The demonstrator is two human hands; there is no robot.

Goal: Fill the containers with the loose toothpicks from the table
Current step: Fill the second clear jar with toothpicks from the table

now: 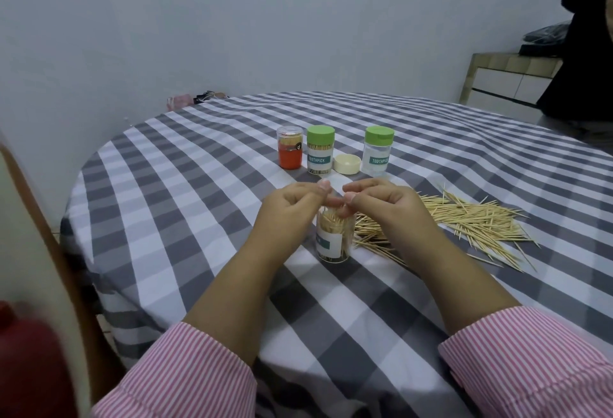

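Roughly midway, I'd judge. At the far side of the table I see an orange-bottomed container and a green-capped container that both look packed and closed, while a second green-capped container looks empty through its clear wall. A cream lid lies upturned between the two green-capped ones.

Nearer me stands the open clear container, nearly full of upright picks. My left hand and right hand meet just above its mouth, fingers curled and thumbs pinched inward; they seem to be feeding or straightening picks there, though I cannot tell whether either actually grips any.

Just right of it, a broad pile of loose toothpicks remains on the cloth. So I reckon capping this one and filling the empty one are left.
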